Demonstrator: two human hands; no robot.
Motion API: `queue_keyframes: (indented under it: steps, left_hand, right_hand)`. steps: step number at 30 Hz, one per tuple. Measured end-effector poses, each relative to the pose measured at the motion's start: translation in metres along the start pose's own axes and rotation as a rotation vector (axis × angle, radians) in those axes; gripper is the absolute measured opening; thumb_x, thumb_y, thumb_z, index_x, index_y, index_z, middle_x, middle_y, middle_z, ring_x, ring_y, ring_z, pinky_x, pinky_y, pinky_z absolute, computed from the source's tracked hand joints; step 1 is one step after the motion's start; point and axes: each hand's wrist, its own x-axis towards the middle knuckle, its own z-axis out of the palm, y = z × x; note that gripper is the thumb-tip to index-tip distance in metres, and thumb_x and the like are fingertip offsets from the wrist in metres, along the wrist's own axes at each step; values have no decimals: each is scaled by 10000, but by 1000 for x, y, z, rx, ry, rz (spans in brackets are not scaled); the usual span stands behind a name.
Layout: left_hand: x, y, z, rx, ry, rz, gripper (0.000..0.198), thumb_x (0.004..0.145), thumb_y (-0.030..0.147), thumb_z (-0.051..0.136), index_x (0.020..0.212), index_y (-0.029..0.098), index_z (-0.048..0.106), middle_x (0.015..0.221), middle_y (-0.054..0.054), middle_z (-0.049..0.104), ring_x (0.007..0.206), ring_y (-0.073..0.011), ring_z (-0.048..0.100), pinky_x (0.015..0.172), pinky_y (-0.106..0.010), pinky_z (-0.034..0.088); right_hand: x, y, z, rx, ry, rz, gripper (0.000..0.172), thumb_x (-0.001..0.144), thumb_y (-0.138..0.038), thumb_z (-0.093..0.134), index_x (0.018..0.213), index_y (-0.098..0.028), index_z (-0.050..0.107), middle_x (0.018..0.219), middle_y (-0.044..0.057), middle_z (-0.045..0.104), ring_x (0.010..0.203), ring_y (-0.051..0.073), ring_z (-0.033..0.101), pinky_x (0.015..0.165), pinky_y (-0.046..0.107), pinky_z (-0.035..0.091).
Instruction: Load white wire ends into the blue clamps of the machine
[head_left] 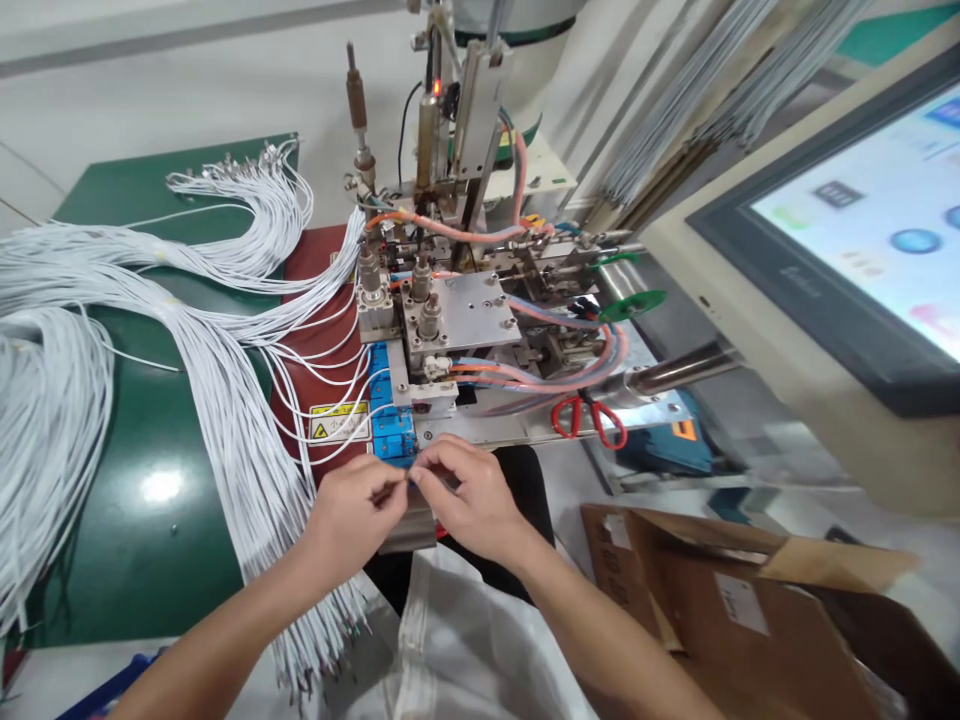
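My left hand (360, 508) and my right hand (472, 492) meet fingertip to fingertip at the front end of a row of blue blocks (390, 415). Both are closed in a pinch, and whatever lies between the fingertips is too small to make out. Several white cables (330, 375) run from the big bundle across to the blue blocks, one by one. The bundle's loose ends (315, 625) hang down beside my left forearm. Behind the blocks stands a metal machine (469, 310) with hoses.
Coiled white cables (49, 430) lie on a green table (161, 540). Red-handled scissors (589, 415) rest at the machine's front edge. A touchscreen (847, 220) juts in at the right. A cardboard box (712, 610) stands on the floor at lower right.
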Motion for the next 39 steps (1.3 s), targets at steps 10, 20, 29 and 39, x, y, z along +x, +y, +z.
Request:
queue_keyframes:
  steps: [10, 20, 29, 39]
  left_hand:
    - [-1, -2, 20, -468, 165, -336, 273, 752, 228, 561, 1003, 132, 608, 590, 23, 561, 498, -77, 520, 513, -186, 459]
    - [2, 0, 14, -425, 65, -335, 216, 779, 218, 530, 982, 169, 585, 630, 28, 558, 527, -74, 515, 526, -181, 433]
    - [14, -12, -8, -51, -150, -152, 196, 819, 181, 482, 986, 204, 581, 847, -13, 616, 750, -136, 578, 713, -265, 456]
    - [24, -13, -11, 203, -116, -86, 145, 821, 126, 454, 838, 178, 588, 783, -21, 588, 730, -159, 570, 692, -296, 454]
  right_hand:
    - [-9, 10, 21, 218, 180, 142, 167, 785, -227, 524, 638, -181, 589, 621, 10, 559, 595, 133, 516, 572, 255, 419]
    - [-5, 12, 17, 98, 173, 219, 118, 731, -221, 564, 629, -167, 589, 608, 7, 578, 544, 114, 494, 533, 233, 410]
    - [0, 30, 16, 196, 145, 359, 172, 751, -282, 523, 625, -168, 547, 534, -27, 506, 471, 94, 443, 458, 204, 366]
    - [1, 49, 22, -22, 119, 303, 137, 740, -254, 496, 635, -184, 549, 549, -20, 509, 502, 114, 443, 478, 212, 349]
